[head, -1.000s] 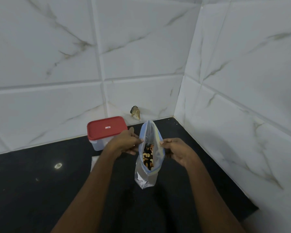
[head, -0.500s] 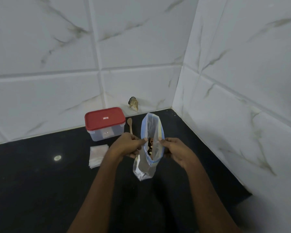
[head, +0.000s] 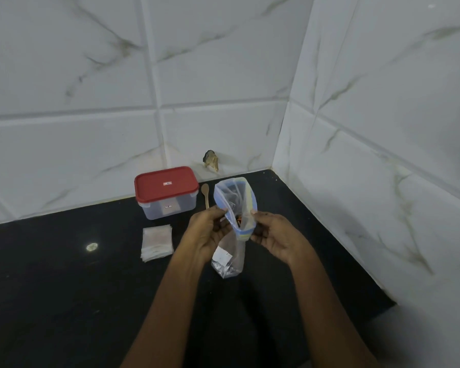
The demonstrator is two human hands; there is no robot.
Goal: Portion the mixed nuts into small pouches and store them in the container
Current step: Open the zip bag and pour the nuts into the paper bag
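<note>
Both forearms come in from six o'clock, and the left hand [head: 207, 235] and right hand [head: 274, 237] meet above the black worktop [head: 64, 288]. Between them is the zip bag [head: 237, 197] of mixed nuts, upright, with its mouth pulled wide open. The left grip is a thumb-and-finger pinch on the bag's rim at nine o'clock. The right grip pinches the opposite rim at three o'clock. A few nuts show dark and orange down the opening, and there's a white label low on the bag's front. At nine o'clock from the bag, a small stack of clear pouches [head: 157, 241] lies flat on the worktop. Farther back at ten o'clock sits the container [head: 166, 191], red lid on, close to the tiled wall. Just beside it, at eleven o'clock, a wooden spoon [head: 205, 193] lies with its bowl toward the wall.
</note>
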